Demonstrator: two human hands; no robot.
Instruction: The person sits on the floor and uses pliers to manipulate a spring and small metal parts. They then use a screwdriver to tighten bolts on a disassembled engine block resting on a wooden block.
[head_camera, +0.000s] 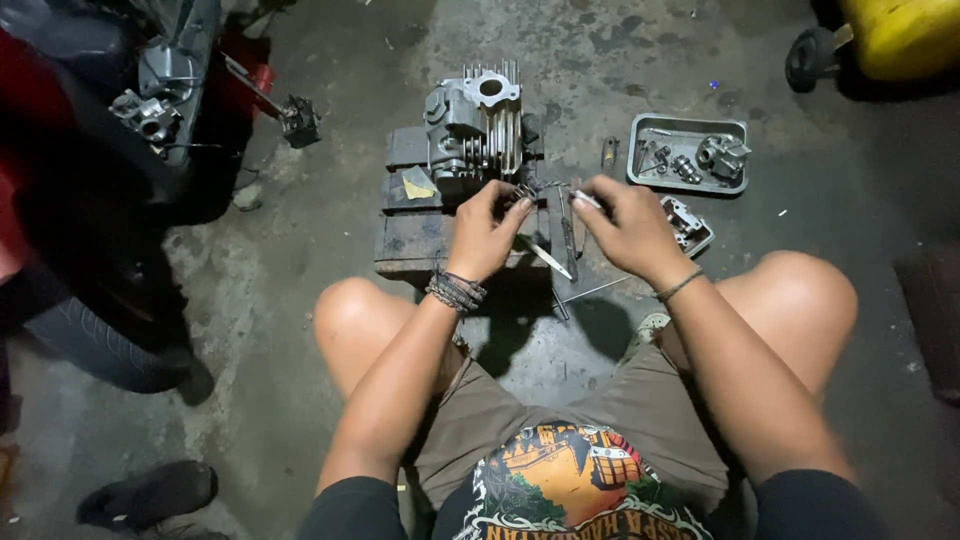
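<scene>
Finned engine cylinder (478, 125) stands on wooden block (425, 240), dead ahead. Left hand (487, 232) pinches small coil spring (524, 190) at cylinder's near edge. Right hand (628, 225), just right of spring, grips thin metal piece (585, 199), long axis pointing leftward toward spring.

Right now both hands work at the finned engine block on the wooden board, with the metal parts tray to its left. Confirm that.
Not quite: the head view shows the metal parts tray to the right of the engine block, not left. Both hands, left and right, do work there on the wooden board.
</scene>
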